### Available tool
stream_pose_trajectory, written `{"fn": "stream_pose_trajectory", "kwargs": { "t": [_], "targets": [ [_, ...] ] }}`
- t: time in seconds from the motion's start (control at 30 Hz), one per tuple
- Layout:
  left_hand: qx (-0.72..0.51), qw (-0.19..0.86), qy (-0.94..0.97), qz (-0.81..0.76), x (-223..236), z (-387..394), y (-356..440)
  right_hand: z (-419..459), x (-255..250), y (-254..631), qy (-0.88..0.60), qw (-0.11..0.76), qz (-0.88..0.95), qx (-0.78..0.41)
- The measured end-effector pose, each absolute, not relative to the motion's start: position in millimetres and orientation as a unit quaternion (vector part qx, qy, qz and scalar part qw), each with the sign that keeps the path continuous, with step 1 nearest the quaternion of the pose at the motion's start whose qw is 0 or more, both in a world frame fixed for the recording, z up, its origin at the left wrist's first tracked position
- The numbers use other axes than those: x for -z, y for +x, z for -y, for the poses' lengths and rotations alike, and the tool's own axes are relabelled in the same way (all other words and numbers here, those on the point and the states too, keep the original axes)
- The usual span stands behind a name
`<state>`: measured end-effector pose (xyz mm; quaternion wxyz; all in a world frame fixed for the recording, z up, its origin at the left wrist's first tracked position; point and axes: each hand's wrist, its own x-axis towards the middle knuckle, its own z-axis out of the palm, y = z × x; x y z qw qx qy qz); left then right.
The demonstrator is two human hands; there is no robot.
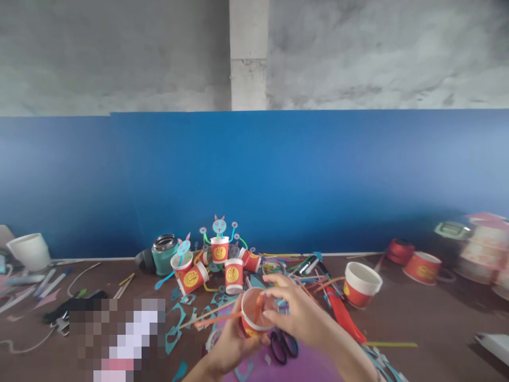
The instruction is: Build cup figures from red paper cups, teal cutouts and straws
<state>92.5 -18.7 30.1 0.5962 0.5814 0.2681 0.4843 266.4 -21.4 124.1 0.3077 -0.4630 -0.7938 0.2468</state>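
Observation:
My left hand (233, 339) is wrapped round a red and white paper cup (251, 330), its mouth tilted toward me. An orange straw (218, 319) sticks out of the cup's left side, and an orange piece of it shows inside. My right hand (292, 305) reaches into the mouth from the right, fingers curled at that inner piece; the exact grip is partly blurred. Just below lie black-handled scissors (283, 346) on a purple sheet (302, 366). Behind stands a finished-looking cup figure (219, 249) with a blue cat-like paper head and straw arms.
More red cups (234, 276) cluster behind my hands, with blue paper scraps (175, 334) to their left. Further right are pens and straws, a red tool (344, 313) and stacked cups (362, 284). A teal flask (164, 254) stands near the blue partition (254, 180).

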Motion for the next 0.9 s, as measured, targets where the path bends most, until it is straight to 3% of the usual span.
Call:
{"fn": "stream_pose_trajectory", "kwargs": {
  "t": [0.17, 0.23, 0.37, 0.57, 0.9],
  "targets": [
    [-0.561, 0.591, 0.471, -0.337, -18.6, 11.9, 90.2, 24.8, -141.2, 278.7, -0.468, 0.454, 0.730, -0.204],
    [-0.586, 0.582, 0.448, -0.343, -19.1, 11.2, 90.4, 26.9, -142.9, 279.1, -0.484, 0.439, 0.720, -0.236],
    [-0.601, 0.570, 0.444, -0.341, -28.4, 15.0, 92.9, 23.9, -130.7, 271.5, -0.511, 0.325, 0.733, -0.310],
    [-0.602, 0.571, 0.445, -0.336, -30.8, 19.3, 93.2, 9.9, -111.8, 251.4, -0.504, 0.458, 0.651, -0.336],
    [-0.587, 0.585, 0.468, -0.306, -21.2, 10.7, 89.0, 10.7, -109.6, 243.3, -0.479, 0.465, 0.618, -0.414]
  ]
}}
